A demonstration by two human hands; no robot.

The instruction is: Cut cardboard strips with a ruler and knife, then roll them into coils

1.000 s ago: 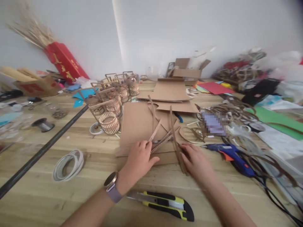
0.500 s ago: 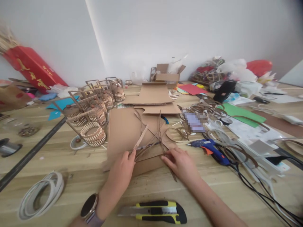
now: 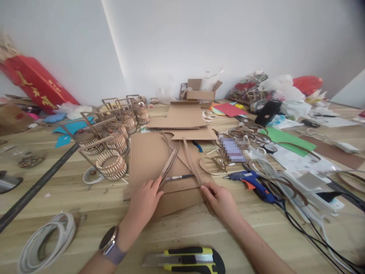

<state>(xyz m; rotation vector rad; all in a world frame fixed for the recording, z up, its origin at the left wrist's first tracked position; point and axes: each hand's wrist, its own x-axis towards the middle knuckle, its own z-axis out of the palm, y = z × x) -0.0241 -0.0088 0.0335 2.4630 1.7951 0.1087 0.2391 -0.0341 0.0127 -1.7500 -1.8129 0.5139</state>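
Note:
My left hand point(image 3: 146, 201) pinches a pair of narrow cardboard strips point(image 3: 169, 166), one showing its corrugated edge. Between thumb and finger of my right hand point(image 3: 220, 198) is the near end of another brown strip point(image 3: 190, 160), which points away from me. Both hands are over the near part of a flat cardboard sheet point(image 3: 144, 154). A dark pen point(image 3: 179, 177) lies on the sheet between the strips, and a thin curved strip crosses behind them. In front of me on the table is a yellow and black utility knife point(image 3: 189, 259).
Several small woven baskets point(image 3: 111, 164) with handles stand at left. A blue glue gun point(image 3: 252, 182) and its cables lie at right, beside tangled brown strips. More cardboard point(image 3: 184, 114) is stacked behind the sheet. A white coil point(image 3: 47, 241) rests at near left.
The strips have parted: my right hand has drawn one strip to the right and turned its flat face up. My left hand has shifted slightly left with its strips, uncovering the pen.

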